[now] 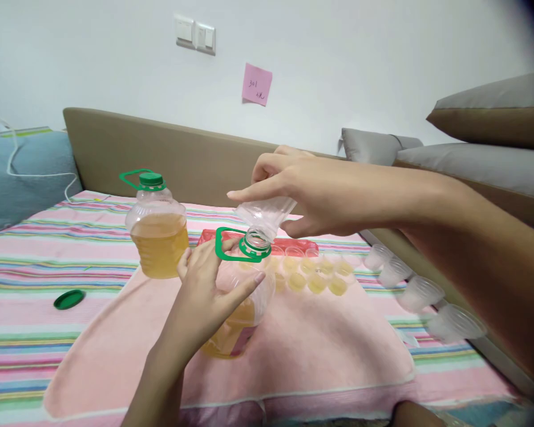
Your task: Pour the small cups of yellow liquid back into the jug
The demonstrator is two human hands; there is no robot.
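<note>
My left hand (207, 287) is wrapped round the upper part of a large clear plastic bottle (234, 329) of yellow liquid. That bottle has no cap on, and a green handle ring (225, 252) circles its neck. Above its mouth my right hand (293, 187) grips a clear plastic cup (266, 214), tilted with its lower end at the opening. I cannot tell whether liquid is in the cup. Behind the bottle stand several small clear cups (317, 283) with yellow liquid in them. A loose green cap (69, 299) lies at the left.
A second bottle (160, 243) of yellow liquid, with its green cap on, stands at the back left. Stacks of clear cups (420, 293) lie along the right side. A pink mat (329, 356) covers part of the striped sheet (18, 356). Grey cushions (480, 160) are at the right.
</note>
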